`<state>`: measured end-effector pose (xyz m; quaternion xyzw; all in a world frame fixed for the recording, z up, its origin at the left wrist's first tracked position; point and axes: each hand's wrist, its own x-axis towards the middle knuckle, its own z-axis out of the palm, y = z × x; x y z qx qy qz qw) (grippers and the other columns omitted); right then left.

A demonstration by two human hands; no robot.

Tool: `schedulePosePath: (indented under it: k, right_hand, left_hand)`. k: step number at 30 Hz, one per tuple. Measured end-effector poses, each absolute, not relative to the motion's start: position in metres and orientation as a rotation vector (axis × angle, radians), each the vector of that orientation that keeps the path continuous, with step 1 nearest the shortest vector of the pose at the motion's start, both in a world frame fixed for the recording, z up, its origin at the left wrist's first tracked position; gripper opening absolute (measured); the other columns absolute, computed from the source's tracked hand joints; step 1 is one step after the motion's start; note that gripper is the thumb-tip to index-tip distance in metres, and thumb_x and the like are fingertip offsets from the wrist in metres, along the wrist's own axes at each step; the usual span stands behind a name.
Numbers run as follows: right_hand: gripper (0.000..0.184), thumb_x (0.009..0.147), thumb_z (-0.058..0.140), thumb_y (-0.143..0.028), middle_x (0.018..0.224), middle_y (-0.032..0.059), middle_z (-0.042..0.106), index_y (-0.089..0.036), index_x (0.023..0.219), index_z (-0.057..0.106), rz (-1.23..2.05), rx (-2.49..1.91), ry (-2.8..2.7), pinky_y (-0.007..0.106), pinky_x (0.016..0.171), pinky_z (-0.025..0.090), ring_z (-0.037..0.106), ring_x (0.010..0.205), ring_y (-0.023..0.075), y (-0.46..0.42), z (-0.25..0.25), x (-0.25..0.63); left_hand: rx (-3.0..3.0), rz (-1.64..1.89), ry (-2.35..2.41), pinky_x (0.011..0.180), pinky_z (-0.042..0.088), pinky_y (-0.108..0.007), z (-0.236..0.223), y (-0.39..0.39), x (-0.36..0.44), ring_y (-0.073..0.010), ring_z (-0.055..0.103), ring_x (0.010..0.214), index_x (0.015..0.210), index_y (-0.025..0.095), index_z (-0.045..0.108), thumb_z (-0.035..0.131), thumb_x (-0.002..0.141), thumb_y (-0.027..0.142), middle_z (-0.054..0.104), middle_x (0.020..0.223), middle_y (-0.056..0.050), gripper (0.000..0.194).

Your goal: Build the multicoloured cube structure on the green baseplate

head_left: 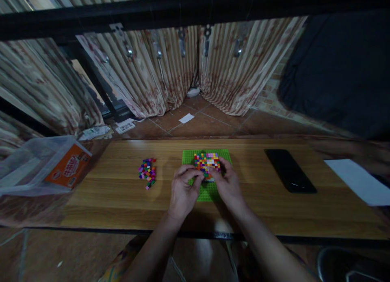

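A green baseplate [190, 156] lies flat on the wooden table [115, 192], with a patch of small multicoloured bricks [206, 160] pressed onto its far half. My left hand [184, 190] rests on the plate's near left part, fingers curled and pinched at the patch's front edge. My right hand [227, 184] covers the near right part, its fingers also curled in against the bricks. What either pinch holds is too small to make out. A loose pile of coloured bricks [147, 173] lies on the table to the left of the plate.
A black phone [289, 170] lies on the table to the right, and a white sheet [356, 180] beyond it at the right edge. A clear plastic bag with an orange label [45, 166] sits at the left end. Striped curtains and tiled floor lie beyond.
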<state>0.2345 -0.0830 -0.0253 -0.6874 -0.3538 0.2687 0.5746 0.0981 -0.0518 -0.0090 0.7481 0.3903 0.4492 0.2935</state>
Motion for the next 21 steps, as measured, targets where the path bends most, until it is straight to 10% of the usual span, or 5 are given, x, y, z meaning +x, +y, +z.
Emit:
schedulePosePath:
  k: [21]
  right_hand:
    - [0.07,0.063,0.067,-0.033,0.12,0.0118,0.062,-0.016,0.129,0.048,0.693,-1.61,-0.856,0.042,0.096,0.045,0.06,0.106,0.0254,-0.086,-0.014,0.23]
  left_hand:
    - [2.057,1.16,1.105,0.084,0.049,-0.033,-0.008,-0.057,0.101,-0.0175,0.062,0.092,0.082,0.023,0.071,0.06,0.083,0.019,0.064,0.092,-0.005,0.011]
